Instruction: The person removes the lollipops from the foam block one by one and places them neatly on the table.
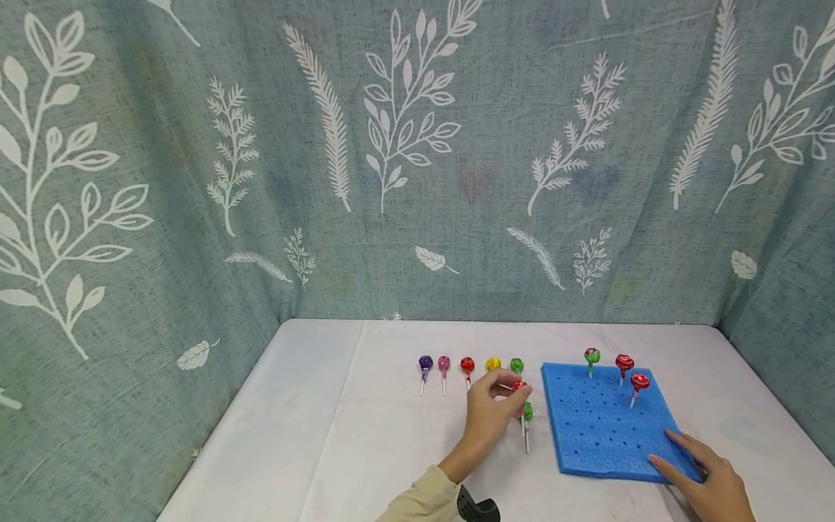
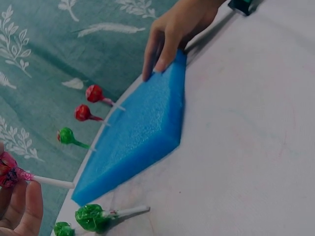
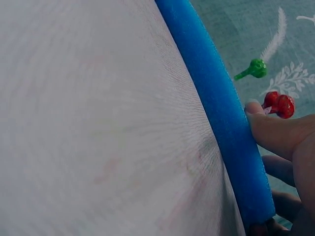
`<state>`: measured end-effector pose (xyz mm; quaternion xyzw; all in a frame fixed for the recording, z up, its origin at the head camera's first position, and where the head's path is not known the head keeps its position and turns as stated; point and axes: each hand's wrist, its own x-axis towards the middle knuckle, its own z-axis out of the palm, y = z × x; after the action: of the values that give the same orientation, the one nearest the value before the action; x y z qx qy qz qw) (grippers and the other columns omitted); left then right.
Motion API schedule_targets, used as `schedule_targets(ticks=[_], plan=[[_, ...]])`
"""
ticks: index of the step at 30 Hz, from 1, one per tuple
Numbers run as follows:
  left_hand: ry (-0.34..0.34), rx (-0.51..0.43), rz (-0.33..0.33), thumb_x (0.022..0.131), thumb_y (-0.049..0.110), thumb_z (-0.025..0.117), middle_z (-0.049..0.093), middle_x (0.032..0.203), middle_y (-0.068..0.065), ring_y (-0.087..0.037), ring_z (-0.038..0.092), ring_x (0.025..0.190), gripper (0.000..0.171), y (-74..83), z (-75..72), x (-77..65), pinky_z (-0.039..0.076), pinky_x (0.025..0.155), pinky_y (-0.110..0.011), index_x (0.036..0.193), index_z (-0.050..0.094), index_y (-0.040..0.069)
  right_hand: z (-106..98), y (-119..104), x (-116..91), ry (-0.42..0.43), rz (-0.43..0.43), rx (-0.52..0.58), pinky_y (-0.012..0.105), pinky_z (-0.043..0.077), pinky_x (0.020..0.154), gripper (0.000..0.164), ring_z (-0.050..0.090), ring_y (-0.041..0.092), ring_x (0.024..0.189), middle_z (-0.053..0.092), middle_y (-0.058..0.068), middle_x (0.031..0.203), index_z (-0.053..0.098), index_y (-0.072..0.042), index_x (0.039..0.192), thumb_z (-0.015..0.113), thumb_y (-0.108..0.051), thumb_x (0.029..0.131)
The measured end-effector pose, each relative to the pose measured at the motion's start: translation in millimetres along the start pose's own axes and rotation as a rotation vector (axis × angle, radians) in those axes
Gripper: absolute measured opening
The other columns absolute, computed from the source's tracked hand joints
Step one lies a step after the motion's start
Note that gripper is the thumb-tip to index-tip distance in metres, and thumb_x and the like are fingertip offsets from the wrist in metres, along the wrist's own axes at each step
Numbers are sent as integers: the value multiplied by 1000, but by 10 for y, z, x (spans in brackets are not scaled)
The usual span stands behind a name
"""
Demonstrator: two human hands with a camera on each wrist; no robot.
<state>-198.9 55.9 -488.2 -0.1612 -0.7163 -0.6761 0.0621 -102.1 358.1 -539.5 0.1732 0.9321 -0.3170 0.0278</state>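
Observation:
My left hand [image 1: 489, 413] pinches a lollipop in red and pink wrapping [image 2: 9, 169] by its head, its white stick pointing away from the fingers. Beneath that hand, a green lollipop [image 1: 528, 412] lies on the table. To the right is a blue foam board [image 1: 596, 435] with rows of small holes. Standing in its far part are a green lollipop [image 1: 591, 355] and two red lollipops [image 1: 624, 362], sticks down. My right hand [image 1: 711, 482] rests on the board's near right corner, thumb and fingers spread over the top; its palm side is hidden.
Behind my left hand a row of lollipops lies on the white table [image 1: 365, 449]: purple [image 1: 425, 362], pink [image 1: 443, 362], red [image 1: 467, 364], yellow [image 1: 493, 363] and green [image 1: 517, 365]. A patterned grey-green curtain [image 1: 483, 254] hangs around the back and sides.

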Motion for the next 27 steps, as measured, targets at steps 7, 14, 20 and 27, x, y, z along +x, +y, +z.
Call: schedule_targets(ticks=[7, 14, 20, 27], plan=[[14, 44, -58, 81, 20, 76, 65, 90, 3, -12, 60, 78, 22, -59, -43, -3, 53, 63, -20, 97, 67, 8, 31, 51, 53, 5, 18, 7, 68, 28, 95, 99, 23, 58, 125, 23, 40, 140, 33, 8, 140, 60, -66, 79], [23, -13, -111, 79, 16, 77, 63, 85, -1, -13, 60, 73, 23, -96, -84, -13, 55, 55, -26, 96, 66, 4, 6, 11, 11, -7, 18, 2, 69, 27, 95, 97, 22, 59, 125, 22, 41, 139, 32, 9, 139, 60, -64, 81], [35, -55, -118, 78, 10, 77, 66, 84, -8, -14, 61, 68, 23, -131, -106, -8, 55, 53, -29, 95, 65, 0, -7, -17, -8, -8, 21, 0, 68, 27, 95, 95, 21, 59, 126, 22, 41, 139, 32, 9, 139, 60, -62, 82], [36, -58, -130, 78, 2, 75, 66, 84, -16, -15, 60, 65, 20, 55, -145, -49, 56, 55, -38, 94, 65, -4, 20, 39, 25, 3, 14, -8, 69, 28, 94, 100, 23, 59, 125, 23, 40, 140, 32, 8, 140, 59, -67, 79]])
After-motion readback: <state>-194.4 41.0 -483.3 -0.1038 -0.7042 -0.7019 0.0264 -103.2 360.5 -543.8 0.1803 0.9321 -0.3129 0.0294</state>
